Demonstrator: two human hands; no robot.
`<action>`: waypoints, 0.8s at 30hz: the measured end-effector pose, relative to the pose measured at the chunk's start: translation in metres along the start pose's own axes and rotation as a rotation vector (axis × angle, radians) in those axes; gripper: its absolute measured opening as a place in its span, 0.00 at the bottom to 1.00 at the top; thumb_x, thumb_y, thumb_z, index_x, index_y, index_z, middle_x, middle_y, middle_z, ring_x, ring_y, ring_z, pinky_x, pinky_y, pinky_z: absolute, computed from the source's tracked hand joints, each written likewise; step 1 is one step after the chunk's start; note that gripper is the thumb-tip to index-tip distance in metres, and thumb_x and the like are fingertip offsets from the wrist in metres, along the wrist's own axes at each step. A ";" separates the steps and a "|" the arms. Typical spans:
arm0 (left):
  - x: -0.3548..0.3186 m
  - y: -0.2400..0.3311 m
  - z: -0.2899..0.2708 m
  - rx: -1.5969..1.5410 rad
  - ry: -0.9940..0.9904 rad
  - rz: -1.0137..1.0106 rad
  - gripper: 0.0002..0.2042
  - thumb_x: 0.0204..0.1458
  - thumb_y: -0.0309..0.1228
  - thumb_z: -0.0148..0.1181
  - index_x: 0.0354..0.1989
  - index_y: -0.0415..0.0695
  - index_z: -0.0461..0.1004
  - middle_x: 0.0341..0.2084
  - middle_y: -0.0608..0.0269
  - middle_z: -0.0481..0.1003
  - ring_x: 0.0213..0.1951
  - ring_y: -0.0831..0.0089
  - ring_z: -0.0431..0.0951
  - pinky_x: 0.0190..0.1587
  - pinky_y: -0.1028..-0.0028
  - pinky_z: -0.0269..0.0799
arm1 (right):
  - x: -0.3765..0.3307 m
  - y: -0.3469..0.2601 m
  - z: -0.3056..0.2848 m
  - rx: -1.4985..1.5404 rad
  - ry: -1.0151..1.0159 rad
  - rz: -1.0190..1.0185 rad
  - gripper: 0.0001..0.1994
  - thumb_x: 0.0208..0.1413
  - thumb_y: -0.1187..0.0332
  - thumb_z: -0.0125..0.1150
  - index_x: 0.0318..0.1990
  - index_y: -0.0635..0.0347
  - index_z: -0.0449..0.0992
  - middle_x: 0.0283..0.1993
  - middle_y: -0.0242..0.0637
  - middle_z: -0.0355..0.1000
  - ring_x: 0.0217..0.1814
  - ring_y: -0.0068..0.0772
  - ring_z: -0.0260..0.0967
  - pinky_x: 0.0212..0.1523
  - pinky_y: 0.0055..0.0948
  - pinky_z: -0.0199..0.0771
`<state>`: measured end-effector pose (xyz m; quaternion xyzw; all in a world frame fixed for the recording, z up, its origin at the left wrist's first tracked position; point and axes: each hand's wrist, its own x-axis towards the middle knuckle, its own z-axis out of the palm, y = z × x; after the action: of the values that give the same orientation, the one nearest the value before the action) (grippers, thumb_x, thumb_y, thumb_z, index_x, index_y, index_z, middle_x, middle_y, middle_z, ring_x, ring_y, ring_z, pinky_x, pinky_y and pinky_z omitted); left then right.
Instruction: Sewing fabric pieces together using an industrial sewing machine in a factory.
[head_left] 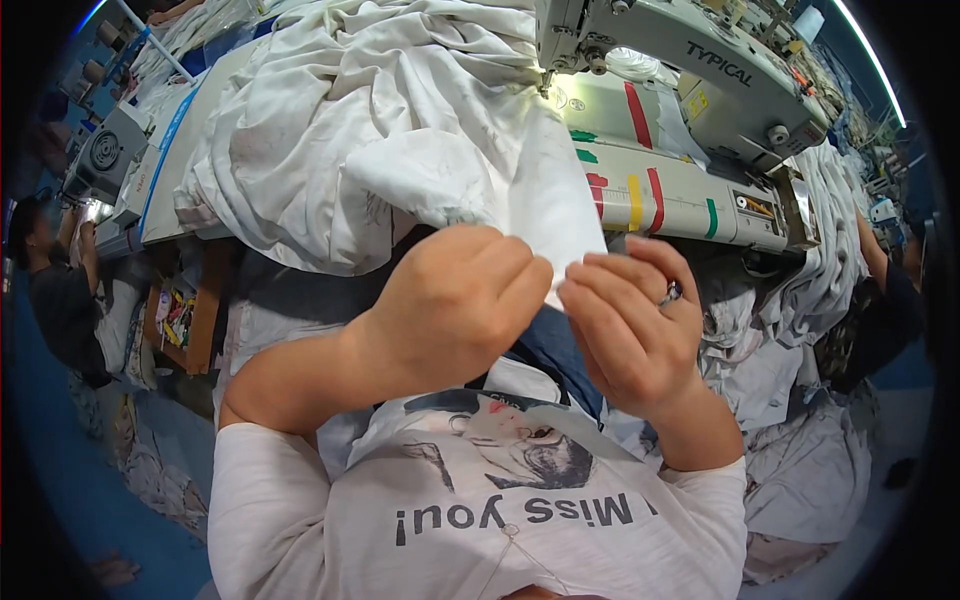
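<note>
White cloth (400, 90) lies heaped over the sewing table, and a flat strip of it runs from under the sewing machine's needle toward me. My left hand (465, 290) is closed on the near edge of this cloth, fingers curled in. Close beside it, my right hand (635, 325) pinches the same edge between thumb and fingers; a ring sits on one finger. The two hands nearly meet in front of my chest. The fingertips of the left hand are partly hidden. The sewing machine (700, 60) stands at the back right with its lamp lighting the needle area.
Coloured tape strips mark the machine bed (680, 195). An open wooden drawer (185, 320) with small items hangs under the table at left. White fabric piles (800, 470) lie at right. Another person (60, 290) works at far left; a further person (875, 300) is at far right.
</note>
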<state>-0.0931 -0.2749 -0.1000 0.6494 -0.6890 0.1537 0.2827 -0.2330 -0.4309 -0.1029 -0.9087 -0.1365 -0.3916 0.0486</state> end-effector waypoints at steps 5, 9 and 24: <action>-0.047 -0.066 -0.005 0.355 0.023 -0.138 0.04 0.40 0.26 0.56 0.24 0.42 0.69 0.20 0.57 0.67 0.27 0.55 0.72 0.31 0.60 0.67 | -0.031 -0.012 0.010 0.219 -0.126 0.042 0.09 0.41 0.80 0.65 0.34 0.67 0.78 0.36 0.43 0.78 0.39 0.40 0.79 0.47 0.42 0.74; -0.120 -0.117 -0.053 0.636 0.040 -0.341 0.06 0.44 0.23 0.56 0.32 0.42 0.74 0.23 0.56 0.69 0.29 0.52 0.73 0.34 0.60 0.67 | -0.074 -0.022 0.050 0.352 -0.187 0.155 0.09 0.42 0.79 0.64 0.35 0.66 0.79 0.38 0.40 0.78 0.41 0.38 0.78 0.50 0.41 0.74; 0.014 -0.189 0.144 -0.411 0.099 -0.565 0.16 0.56 0.27 0.55 0.53 0.37 0.73 0.44 0.47 0.75 0.46 0.52 0.76 0.52 0.64 0.70 | -0.105 -0.016 0.081 0.414 -0.338 0.300 0.09 0.41 0.78 0.66 0.34 0.62 0.80 0.39 0.36 0.79 0.43 0.34 0.78 0.51 0.38 0.75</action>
<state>0.0651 -0.3901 -0.2354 0.7357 -0.4842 -0.0413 0.4717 -0.2496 -0.4217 -0.2351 -0.9417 -0.0838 -0.1874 0.2666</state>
